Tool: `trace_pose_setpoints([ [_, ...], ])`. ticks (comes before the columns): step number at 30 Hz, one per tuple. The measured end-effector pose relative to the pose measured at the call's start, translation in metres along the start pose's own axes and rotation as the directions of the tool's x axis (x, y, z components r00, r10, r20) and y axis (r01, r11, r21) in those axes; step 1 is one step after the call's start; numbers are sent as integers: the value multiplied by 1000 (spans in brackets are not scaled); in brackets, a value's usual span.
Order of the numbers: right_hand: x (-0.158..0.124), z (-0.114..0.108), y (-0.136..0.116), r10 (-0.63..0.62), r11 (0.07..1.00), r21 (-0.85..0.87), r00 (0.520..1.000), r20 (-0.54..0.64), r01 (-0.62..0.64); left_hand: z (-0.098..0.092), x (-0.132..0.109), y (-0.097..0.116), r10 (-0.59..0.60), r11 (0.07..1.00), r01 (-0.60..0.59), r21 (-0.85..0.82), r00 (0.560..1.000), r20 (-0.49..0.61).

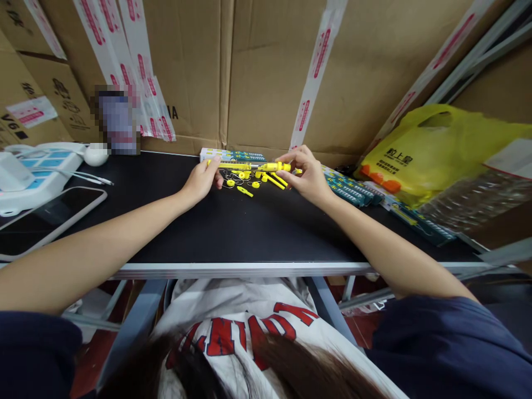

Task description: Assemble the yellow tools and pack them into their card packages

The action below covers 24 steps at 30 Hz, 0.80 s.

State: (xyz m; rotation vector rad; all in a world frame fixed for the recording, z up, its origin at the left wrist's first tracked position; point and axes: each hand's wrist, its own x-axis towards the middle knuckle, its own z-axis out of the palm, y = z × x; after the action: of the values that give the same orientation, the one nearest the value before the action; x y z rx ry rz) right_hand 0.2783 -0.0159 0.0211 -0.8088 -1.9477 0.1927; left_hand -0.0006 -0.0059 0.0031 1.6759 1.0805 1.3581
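A long yellow plastic piece (253, 165) is held level just above the black table (233, 233) near its far edge. My left hand (202, 180) pinches its left end and my right hand (302, 174) pinches its right end. Under and between the hands lie several small yellow parts (249, 185): round discs, short pegs and thin sticks. A flat printed box (233, 155) lies right behind the yellow piece.
Cardboard boxes with taped seams stand behind the table. A white power strip (29, 174) and a tablet (45, 219) lie at the left. More teal printed packs (353, 191), a yellow plastic bag (436, 152) and a clear bag sit at the right.
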Motion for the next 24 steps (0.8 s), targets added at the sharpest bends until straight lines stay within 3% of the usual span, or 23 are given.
trace_pose_setpoints([
  [7, -2, 3, 4, 91, 986, 131, 989, 113, -106, 0, -1, 2, -4, 1000, 4, 7, 1000, -2],
  [13, 1, -2, -4, 3, 1000, -19, 1000, -21, -4, 0, 0, 0, 8, 1000, -8, -4, 1000, -6],
  [20, -2, 4, 1, 106, 987, 116, 991, 84, -115, 0, 0, -1, 9, 1000, -9, -23, 1000, 2],
  [24, -2, 1, -1, 80, 995, 56, 996, 39, -82, 0, -1, 0, 1, 999, -1, -36, 1000, 16],
])
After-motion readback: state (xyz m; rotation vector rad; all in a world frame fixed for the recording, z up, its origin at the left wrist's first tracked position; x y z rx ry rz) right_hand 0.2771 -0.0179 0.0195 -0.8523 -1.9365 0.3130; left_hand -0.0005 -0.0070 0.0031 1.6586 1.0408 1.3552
